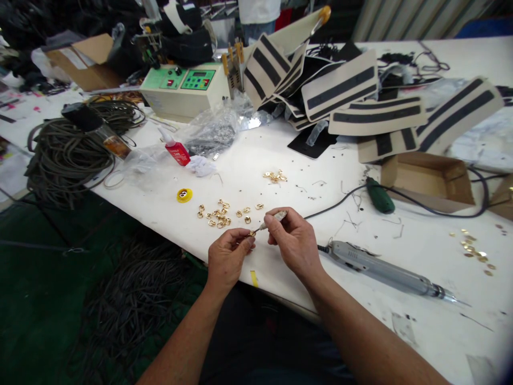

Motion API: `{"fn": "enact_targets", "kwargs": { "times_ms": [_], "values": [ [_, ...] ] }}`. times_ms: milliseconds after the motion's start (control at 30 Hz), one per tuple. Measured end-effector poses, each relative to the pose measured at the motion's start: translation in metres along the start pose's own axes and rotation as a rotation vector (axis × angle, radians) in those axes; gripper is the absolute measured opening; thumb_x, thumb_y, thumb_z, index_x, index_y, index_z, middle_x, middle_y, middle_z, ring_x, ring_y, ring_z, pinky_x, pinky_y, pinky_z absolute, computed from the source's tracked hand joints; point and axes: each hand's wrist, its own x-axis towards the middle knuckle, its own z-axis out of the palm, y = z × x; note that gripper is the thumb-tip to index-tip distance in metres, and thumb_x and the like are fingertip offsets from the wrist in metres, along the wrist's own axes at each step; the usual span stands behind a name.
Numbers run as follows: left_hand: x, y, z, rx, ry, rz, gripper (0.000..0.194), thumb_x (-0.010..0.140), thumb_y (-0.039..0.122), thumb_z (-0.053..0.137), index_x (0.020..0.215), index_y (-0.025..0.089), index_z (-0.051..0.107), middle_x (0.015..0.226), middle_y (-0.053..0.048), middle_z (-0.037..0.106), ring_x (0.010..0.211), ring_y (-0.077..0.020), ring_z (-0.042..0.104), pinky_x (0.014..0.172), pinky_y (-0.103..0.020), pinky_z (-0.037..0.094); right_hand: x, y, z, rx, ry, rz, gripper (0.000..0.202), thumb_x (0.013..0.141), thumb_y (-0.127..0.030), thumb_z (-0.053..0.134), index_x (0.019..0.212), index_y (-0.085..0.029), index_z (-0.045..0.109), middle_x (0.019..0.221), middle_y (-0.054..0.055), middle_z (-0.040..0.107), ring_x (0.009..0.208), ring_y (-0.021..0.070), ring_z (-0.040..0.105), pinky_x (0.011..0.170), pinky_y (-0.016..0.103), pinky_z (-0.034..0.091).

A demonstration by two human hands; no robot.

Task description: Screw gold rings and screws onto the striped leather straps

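Between its thumb and forefinger, my left hand [227, 258] pinches a small gold-coloured metal fitting [252, 233]. My right hand [294, 239] is closed round the pale handle of a small screwdriver [276, 216], whose thin dark shaft points left and meets the fitting. Just beyond my left hand lies a loose group of gold fittings [220, 216], some of them ring-shaped. Farther back is a small heap of gold pieces [274, 176]. To the right of my right forearm a grey electric screwdriver [377, 267] lies on the white table [276, 149].
Left of the fittings are a yellow round item [184, 195] and a red bottle [177, 152]. At the right stand a cardboard tray [427, 184], a green-handled tool [380, 196] and scattered gold discs [476, 248]. Striped beige panels [340, 91] and a control box [186, 91] fill the back.
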Motion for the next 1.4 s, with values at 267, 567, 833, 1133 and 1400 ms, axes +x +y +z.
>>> {"fn": "enact_targets", "kwargs": {
  "times_ms": [267, 567, 833, 1133, 1400],
  "values": [
    [-0.001, 0.002, -0.001, 0.044, -0.004, 0.003, 0.023, 0.076, 0.034, 0.082, 0.094, 0.019, 0.078, 0.076, -0.001, 0.078, 0.067, -0.0158, 0.073, 0.069, -0.028, 0.061, 0.000, 0.002, -0.005, -0.170, -0.118, -0.097, 0.016, 0.096, -0.035, 0.062, 0.104, -0.023, 0.069, 0.078, -0.001, 0.066, 0.067, 0.0151, 0.062, 0.068, 0.029, 0.048],
    [-0.005, 0.003, -0.002, 0.094, -0.017, 0.005, 0.019, 0.077, 0.032, 0.082, 0.092, 0.020, 0.081, 0.077, -0.001, 0.078, 0.069, -0.0156, 0.073, 0.071, -0.027, 0.060, 0.007, 0.000, -0.010, -0.214, -0.018, 0.072, 0.033, 0.092, -0.048, 0.069, 0.075, -0.021, 0.062, 0.053, -0.004, 0.060, 0.048, 0.0126, 0.054, 0.054, 0.026, 0.040],
    [0.001, 0.010, -0.014, 0.234, 0.044, 0.029, 0.027, 0.080, 0.041, 0.079, 0.097, 0.020, 0.082, 0.077, -0.001, 0.078, 0.068, -0.0162, 0.069, 0.069, -0.027, 0.057, 0.005, 0.000, -0.011, -0.047, -0.201, -0.028, 0.022, 0.095, -0.040, 0.066, 0.106, -0.022, 0.071, 0.069, -0.001, 0.070, 0.063, 0.0160, 0.064, 0.063, 0.028, 0.050],
    [0.027, 0.020, -0.035, 0.658, -0.070, 0.388, 0.013, 0.089, 0.034, 0.070, 0.092, 0.026, 0.080, 0.101, -0.002, 0.077, 0.076, -0.0167, 0.065, 0.069, -0.029, 0.053, 0.007, 0.000, -0.017, 0.164, 0.020, 0.087, 0.033, 0.097, -0.052, 0.064, 0.103, -0.020, 0.069, 0.062, -0.001, 0.066, 0.058, 0.0161, 0.058, 0.059, 0.029, 0.048],
    [0.099, 0.056, -0.020, 1.013, -0.179, 0.577, 0.021, 0.097, 0.037, 0.061, 0.106, 0.026, 0.075, 0.107, -0.003, 0.074, 0.075, -0.0174, 0.063, 0.080, -0.034, 0.051, 0.010, -0.003, -0.024, 0.297, 0.099, 0.113, 0.033, 0.095, -0.053, 0.067, 0.099, -0.021, 0.071, 0.059, -0.002, 0.063, 0.057, 0.0148, 0.054, 0.059, 0.027, 0.046]
  ]
}}
